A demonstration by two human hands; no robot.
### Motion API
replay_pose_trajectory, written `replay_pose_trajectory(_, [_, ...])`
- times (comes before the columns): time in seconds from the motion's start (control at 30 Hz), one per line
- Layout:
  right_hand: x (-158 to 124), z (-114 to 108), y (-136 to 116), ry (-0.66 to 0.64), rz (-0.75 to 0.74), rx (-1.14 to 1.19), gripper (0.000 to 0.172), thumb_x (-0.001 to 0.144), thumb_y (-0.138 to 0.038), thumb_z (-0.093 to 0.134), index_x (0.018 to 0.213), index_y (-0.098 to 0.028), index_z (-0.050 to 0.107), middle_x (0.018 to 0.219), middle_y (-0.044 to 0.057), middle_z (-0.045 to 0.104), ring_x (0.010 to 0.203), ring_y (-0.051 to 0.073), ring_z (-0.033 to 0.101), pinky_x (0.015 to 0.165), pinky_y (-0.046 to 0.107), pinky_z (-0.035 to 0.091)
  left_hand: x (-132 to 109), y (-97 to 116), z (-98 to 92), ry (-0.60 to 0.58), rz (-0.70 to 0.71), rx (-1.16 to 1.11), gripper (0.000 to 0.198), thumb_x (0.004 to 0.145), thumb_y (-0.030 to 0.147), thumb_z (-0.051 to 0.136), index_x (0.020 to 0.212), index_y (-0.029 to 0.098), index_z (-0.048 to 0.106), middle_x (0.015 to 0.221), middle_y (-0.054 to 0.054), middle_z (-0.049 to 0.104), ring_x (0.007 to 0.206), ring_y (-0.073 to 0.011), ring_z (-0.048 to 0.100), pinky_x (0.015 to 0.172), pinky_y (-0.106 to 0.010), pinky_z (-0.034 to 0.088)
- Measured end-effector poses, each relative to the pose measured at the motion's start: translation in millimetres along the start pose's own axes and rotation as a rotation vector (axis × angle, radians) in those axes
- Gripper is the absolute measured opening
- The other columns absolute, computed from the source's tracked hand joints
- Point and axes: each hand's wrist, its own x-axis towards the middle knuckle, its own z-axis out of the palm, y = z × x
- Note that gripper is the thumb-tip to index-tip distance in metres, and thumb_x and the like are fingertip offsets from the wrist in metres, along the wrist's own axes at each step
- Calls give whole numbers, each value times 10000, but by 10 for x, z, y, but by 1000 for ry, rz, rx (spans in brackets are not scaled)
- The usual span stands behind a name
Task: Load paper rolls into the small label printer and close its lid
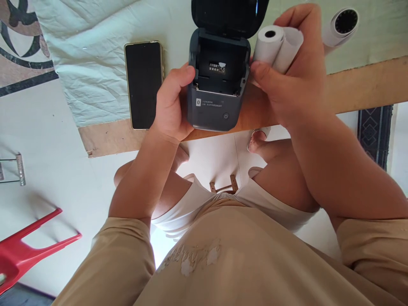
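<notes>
My left hand (175, 100) grips the left side of a small dark label printer (215, 110), thumb on its upper edge. The printer's lid (228, 15) is swung up, and a small printed sticker shows inside its paper bay. Just right of the printer, my right hand (296, 76) is closed around a white paper roll (267, 44), whose loose end curls out to the right. The thumb presses the roll's lower side near the printer's right edge. Most of my right fingers are hidden behind the paper.
A smartphone (145, 85) with a dark screen lies left of the printer on the pale green cloth (92, 51). Another white roll (341, 27) with a dark core stands at the upper right. The wooden table edge (366, 85) runs below. A red stool (25, 250) is on the floor at left.
</notes>
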Motion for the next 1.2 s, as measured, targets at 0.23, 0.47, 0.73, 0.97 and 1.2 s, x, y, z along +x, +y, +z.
replay_pose_trajectory(0.23, [-42, 3, -31, 105, -111, -311, 350, 708, -188, 460, 1057, -192, 437, 1031, 7, 486, 865, 22, 415, 810, 182, 336, 15, 2, -55, -30, 16, -20, 291, 703, 416, 410, 766, 244, 636, 600, -32, 602, 672, -221, 623, 590, -353, 479])
replay_pose_trajectory(0.47, [-45, -12, 12, 65, -41, -463, 412, 712, -162, 405, 1116, -232, 373, 791, -10, 479, 601, 1, 291, 655, 179, 255, 12, -3, -33, -57, 11, -32, 310, 708, 419, 409, 788, 230, 642, 553, -29, 578, 654, -216, 622, 578, -342, 482])
replay_pose_trajectory(0.73, [-66, -76, 29, 26, -51, -523, 544, 682, -139, 443, 1188, -311, 344, 677, -36, 469, 556, 6, 302, 698, 184, 286, 16, 8, -31, -38, 8, 4, 290, 691, 423, 419, 765, 237, 629, 552, -31, 563, 659, -218, 618, 589, -347, 476])
replay_pose_trajectory(0.97, [-91, -83, 36, 34, -130, -536, 539, 700, -59, 311, 1195, -269, 351, 1129, -22, 490, 773, 15, 481, 849, 214, 359, 5, 18, 13, -27, 19, -10, 230, 702, 380, 406, 635, 233, 570, 654, -20, 592, 729, -207, 628, 604, -340, 479])
replay_pose_trajectory(1.2, [-64, -83, 45, 121, -199, -565, 461, 680, -103, 398, 1131, -196, 426, 1129, 33, 467, 946, 66, 469, 884, 248, 389, 22, 12, -21, -45, 16, -65, 186, 679, 353, 448, 604, 240, 574, 631, -22, 585, 678, -199, 608, 517, -314, 422])
